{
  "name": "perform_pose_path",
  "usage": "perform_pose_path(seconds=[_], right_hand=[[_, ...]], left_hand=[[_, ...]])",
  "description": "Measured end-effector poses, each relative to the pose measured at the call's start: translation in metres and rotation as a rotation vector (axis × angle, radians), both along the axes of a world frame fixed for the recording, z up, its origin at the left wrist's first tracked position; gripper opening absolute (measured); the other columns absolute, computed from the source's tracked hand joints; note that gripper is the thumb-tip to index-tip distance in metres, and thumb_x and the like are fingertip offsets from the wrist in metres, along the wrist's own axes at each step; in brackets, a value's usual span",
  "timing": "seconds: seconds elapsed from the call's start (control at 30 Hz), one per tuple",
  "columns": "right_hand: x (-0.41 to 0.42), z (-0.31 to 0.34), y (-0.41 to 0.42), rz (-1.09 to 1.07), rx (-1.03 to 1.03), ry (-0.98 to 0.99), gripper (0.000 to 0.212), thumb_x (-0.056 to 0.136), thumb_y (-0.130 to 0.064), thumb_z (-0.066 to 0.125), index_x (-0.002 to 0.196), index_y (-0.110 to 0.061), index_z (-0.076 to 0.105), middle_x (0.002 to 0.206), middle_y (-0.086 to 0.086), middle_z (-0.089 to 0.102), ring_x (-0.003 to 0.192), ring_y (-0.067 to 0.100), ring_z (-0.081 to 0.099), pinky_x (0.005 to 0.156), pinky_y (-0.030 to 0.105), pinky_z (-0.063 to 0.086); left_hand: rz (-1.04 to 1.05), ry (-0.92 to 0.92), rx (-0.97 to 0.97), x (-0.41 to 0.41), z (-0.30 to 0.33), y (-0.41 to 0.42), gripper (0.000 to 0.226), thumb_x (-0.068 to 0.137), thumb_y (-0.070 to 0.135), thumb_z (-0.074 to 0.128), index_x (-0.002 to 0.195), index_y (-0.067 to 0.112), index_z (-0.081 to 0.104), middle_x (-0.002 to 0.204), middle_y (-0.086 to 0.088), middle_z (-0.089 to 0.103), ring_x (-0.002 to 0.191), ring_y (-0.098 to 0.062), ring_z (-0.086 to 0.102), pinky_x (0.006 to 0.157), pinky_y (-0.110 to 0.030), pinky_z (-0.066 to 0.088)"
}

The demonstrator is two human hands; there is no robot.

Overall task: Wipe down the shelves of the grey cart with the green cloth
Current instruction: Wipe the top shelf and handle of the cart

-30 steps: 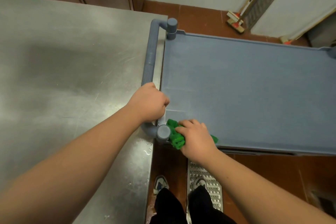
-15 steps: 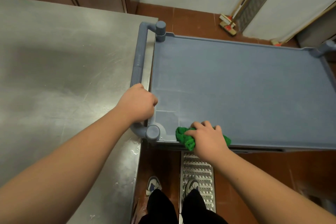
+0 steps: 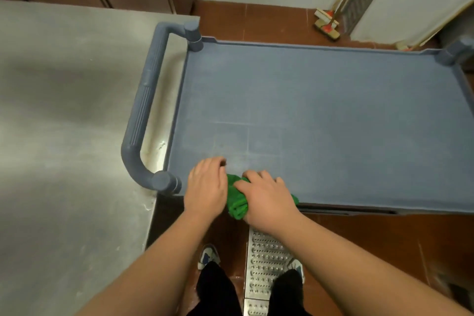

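The grey cart's top shelf (image 3: 320,115) fills the middle of the head view, with its handle (image 3: 143,110) on the left side. A bunched green cloth (image 3: 237,197) lies at the shelf's near left corner and hangs over the front rim. My right hand (image 3: 266,197) grips the cloth from the right. My left hand (image 3: 207,185) rests on the shelf beside the cloth, touching its left side, fingers curled loosely on the surface. Lower shelves are hidden beneath the top one.
A steel worktable (image 3: 64,123) stands directly left of the cart handle. A perforated metal floor drain (image 3: 266,264) runs under my feet. A broom head (image 3: 325,24) leans on the far wall. Brown tile floor surrounds the cart.
My left hand let go of the cart handle and came right onto the shelf beside the cloth. My right hand with the cloth slid rightward along the front edge.
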State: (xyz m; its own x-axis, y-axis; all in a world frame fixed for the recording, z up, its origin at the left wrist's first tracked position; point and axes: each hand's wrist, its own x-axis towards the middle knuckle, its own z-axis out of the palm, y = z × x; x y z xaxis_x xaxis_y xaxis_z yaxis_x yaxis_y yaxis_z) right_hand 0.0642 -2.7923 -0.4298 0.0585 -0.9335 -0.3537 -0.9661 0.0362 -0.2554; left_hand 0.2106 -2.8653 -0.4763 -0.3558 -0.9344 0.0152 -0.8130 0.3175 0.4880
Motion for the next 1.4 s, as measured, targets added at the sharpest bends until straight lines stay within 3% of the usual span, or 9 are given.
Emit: perform_pose_path(seconds=[0.07, 0.3, 0.47, 0.67, 0.83, 0.9, 1.0, 1.13, 1.4], right_hand=[[-0.019, 0.002, 0.006, 0.007, 0.014, -0.005, 0.051, 0.079, -0.045, 0.061, 0.129, -0.036, 0.050, 0.129, -0.005, 0.047, 0.117, 0.027, 0.045, 0.090, 0.048, 0.043], [-0.110, -0.001, 0.055, -0.106, 0.020, -0.019, 0.060, 0.079, -0.032, 0.064, 0.136, -0.038, 0.046, 0.137, -0.006, 0.044, 0.120, 0.025, 0.042, 0.092, 0.046, 0.041], [-0.110, -0.009, 0.063, -0.072, -0.093, -0.011, 0.053, 0.078, -0.026, 0.065, 0.129, -0.034, 0.051, 0.137, -0.002, 0.048, 0.118, 0.029, 0.045, 0.091, 0.047, 0.040], [-0.172, -0.014, 0.087, -0.126, -0.109, 0.017, 0.064, 0.072, -0.028, 0.074, 0.130, -0.042, 0.051, 0.138, -0.006, 0.049, 0.120, 0.025, 0.047, 0.085, 0.043, 0.039], [-0.204, -0.022, 0.105, -0.201, -0.114, 0.045, 0.062, 0.063, -0.026, 0.077, 0.121, -0.039, 0.059, 0.130, -0.003, 0.055, 0.113, 0.027, 0.050, 0.083, 0.042, 0.039], [-0.200, -0.018, 0.104, -0.187, -0.141, 0.040, 0.060, 0.063, -0.023, 0.076, 0.119, -0.034, 0.059, 0.130, -0.001, 0.054, 0.113, 0.030, 0.050, 0.086, 0.045, 0.039], [-0.219, -0.019, 0.109, -0.139, -0.154, 0.017, 0.061, 0.068, -0.023, 0.074, 0.124, -0.036, 0.056, 0.136, -0.001, 0.051, 0.120, 0.030, 0.049, 0.092, 0.047, 0.040], [-0.286, -0.024, 0.140, -0.267, -0.160, 0.043, 0.063, 0.060, -0.030, 0.077, 0.119, -0.042, 0.058, 0.126, -0.006, 0.057, 0.112, 0.026, 0.055, 0.083, 0.040, 0.042], [-0.385, -0.022, 0.190, -0.423, -0.170, 0.086, 0.057, 0.062, -0.031, 0.081, 0.115, -0.041, 0.064, 0.121, -0.004, 0.058, 0.113, 0.028, 0.054, 0.085, 0.042, 0.044]], left_hand=[[0.079, -0.077, -0.061, -0.004, -0.001, -0.010, 0.022, 0.096, 0.031, 0.039, 0.106, 0.022, 0.058, 0.103, -0.002, 0.062, 0.098, -0.026, 0.055, 0.085, -0.041, 0.041], [0.188, -0.264, -0.047, -0.024, 0.004, -0.006, 0.028, 0.075, 0.009, 0.053, 0.100, 0.018, 0.060, 0.104, -0.009, 0.057, 0.102, -0.034, 0.050, 0.087, -0.044, 0.042], [0.059, -0.032, 0.004, -0.127, 0.006, 0.053, 0.030, 0.071, 0.014, 0.046, 0.097, 0.023, 0.060, 0.100, 0.001, 0.059, 0.098, -0.023, 0.051, 0.084, -0.038, 0.042], [0.019, -0.210, -0.066, -0.132, -0.001, 0.050, 0.026, 0.073, 0.017, 0.050, 0.097, 0.023, 0.059, 0.104, -0.001, 0.056, 0.098, -0.026, 0.050, 0.081, -0.039, 0.041], [0.161, -0.102, -0.022, -0.182, 0.006, 0.067, 0.028, 0.069, 0.010, 0.050, 0.093, 0.021, 0.061, 0.100, -0.001, 0.059, 0.099, -0.028, 0.051, 0.082, -0.040, 0.039], [0.116, -0.040, 0.020, -0.225, 0.008, 0.089, 0.030, 0.071, 0.013, 0.046, 0.096, 0.023, 0.061, 0.101, 0.001, 0.060, 0.100, -0.025, 0.051, 0.083, -0.039, 0.039], [0.076, -0.157, -0.002, -0.244, -0.001, 0.094, 0.028, 0.075, 0.019, 0.046, 0.099, 0.026, 0.059, 0.106, 0.001, 0.058, 0.101, -0.027, 0.049, 0.082, -0.041, 0.038], [0.091, -0.227, -0.040, -0.243, -0.003, 0.089, 0.022, 0.079, 0.023, 0.048, 0.099, 0.027, 0.057, 0.108, 0.001, 0.056, 0.103, -0.026, 0.047, 0.082, -0.040, 0.038], [0.098, -0.247, -0.015, -0.253, -0.001, 0.089, 0.026, 0.077, 0.020, 0.052, 0.101, 0.026, 0.057, 0.112, -0.004, 0.056, 0.107, -0.030, 0.046, 0.086, -0.044, 0.039]])
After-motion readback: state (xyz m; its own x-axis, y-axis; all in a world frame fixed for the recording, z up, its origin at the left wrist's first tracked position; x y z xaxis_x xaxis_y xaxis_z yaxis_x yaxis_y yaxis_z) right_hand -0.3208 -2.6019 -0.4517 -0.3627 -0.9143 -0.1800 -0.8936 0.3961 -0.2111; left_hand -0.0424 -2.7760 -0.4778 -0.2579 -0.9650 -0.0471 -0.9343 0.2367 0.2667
